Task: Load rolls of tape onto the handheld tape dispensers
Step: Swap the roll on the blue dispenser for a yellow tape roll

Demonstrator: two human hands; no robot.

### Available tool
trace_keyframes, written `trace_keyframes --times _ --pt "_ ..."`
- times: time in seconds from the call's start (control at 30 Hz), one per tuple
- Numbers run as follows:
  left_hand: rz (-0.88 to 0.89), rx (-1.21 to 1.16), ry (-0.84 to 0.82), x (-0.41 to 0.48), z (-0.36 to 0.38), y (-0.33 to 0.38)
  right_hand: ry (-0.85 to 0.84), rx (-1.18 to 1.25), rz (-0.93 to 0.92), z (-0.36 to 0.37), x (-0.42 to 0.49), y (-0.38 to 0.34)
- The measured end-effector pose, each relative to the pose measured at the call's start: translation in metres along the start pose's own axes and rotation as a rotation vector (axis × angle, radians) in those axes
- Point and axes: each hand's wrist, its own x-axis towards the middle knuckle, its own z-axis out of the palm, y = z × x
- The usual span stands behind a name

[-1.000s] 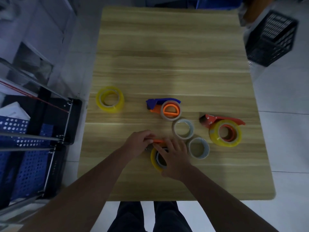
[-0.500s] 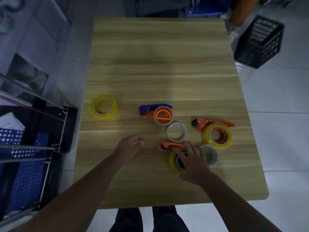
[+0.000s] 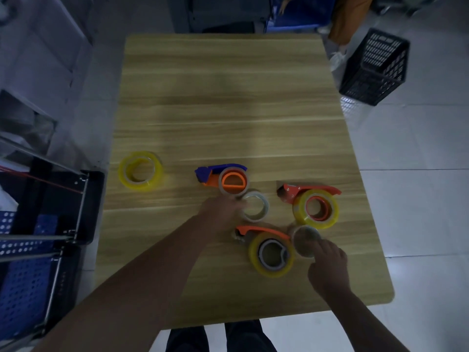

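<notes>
Three dispensers on the wood-grain worktop [image 3: 228, 97] look loaded: blue-orange dispenser [image 3: 220, 174] with a pale roll on its hub, red dispenser [image 3: 308, 193] carrying a glossy yellow roll [image 3: 299, 212], and the near orange dispenser [image 3: 261, 231] with a yellow roll [image 3: 255, 257] around a grey hub. Loose rolls left: a clear roll [image 3: 264, 207] in the middle, a clear-grey roll [image 3: 305, 241] just beside the near dispenser, and a spare yellow roll [image 3: 140, 171] well apart at the left edge.

Left hand [image 3: 220, 212] reaches to the clear roll, fingers at its left rim; motion blur, so cannot tell whether its grip is closed on it or only touching. Right hand [image 3: 327, 265] has fingertips on the near rim of the clear-grey roll; grip looks loose, and I cannot tell if it is clenched.

Likely step: picking up or clearing loose rolls. To do it well, pinch across the roll wall, thumb inside the core, not on the slick outer face; keep the roll flat so it doesn't roll off. Don't nudge the loaded dispensers, which sit close by.

Rolls are hollow rings, shiny film, rigid cores. Dispensers are hard moulded plastic with curved handles.
</notes>
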Motion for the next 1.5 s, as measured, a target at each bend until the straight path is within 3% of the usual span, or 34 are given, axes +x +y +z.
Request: trace_keyframes --times 0.07,0.2,0.3,0.4,0.63,0.87,1.0,1.17,1.37,1.5 --pt "-0.076 0.092 -0.068 0.002 -0.002 0.006 0.009 -0.106 -0.021 0.006 -0.006 0.011" --pt "-0.104 0.252 -0.009 -0.008 0.006 -0.003 0.057 -0.136 -0.073 0.012 -0.005 0.016" --pt "-0.154 0.098 -0.001 -0.019 0.015 -0.015 -0.015 -0.163 -0.108 0.013 0.004 0.013" --pt "-0.171 0.140 0.009 -0.031 0.012 -0.029 -0.047 -0.157 -0.110 0.015 0.018 0.011" --pt "-0.316 -0.058 0.177 -0.102 0.035 -0.073 0.056 -0.158 -0.046 0.005 0.043 0.007" --pt "-0.391 -0.162 0.293 -0.145 0.061 -0.074 0.121 -0.102 -0.020 0.020 -0.067 0.010" --pt "-0.413 -0.218 0.313 -0.160 0.069 -0.069 0.134 0.021 -0.171 0.041 -0.112 -0.017" --pt "-0.422 -0.324 0.348 -0.178 0.079 -0.076 -0.038 0.036 -0.422 0.059 -0.120 -0.071" --pt "-0.455 -0.283 0.320 -0.180 0.085 -0.086 0.000 0.018 -0.465 0.066 -0.066 -0.104" --pt "-0.433 -0.281 0.302 -0.169 0.078 -0.082 0.002 -0.034 -0.376 0.061 -0.035 -0.101"
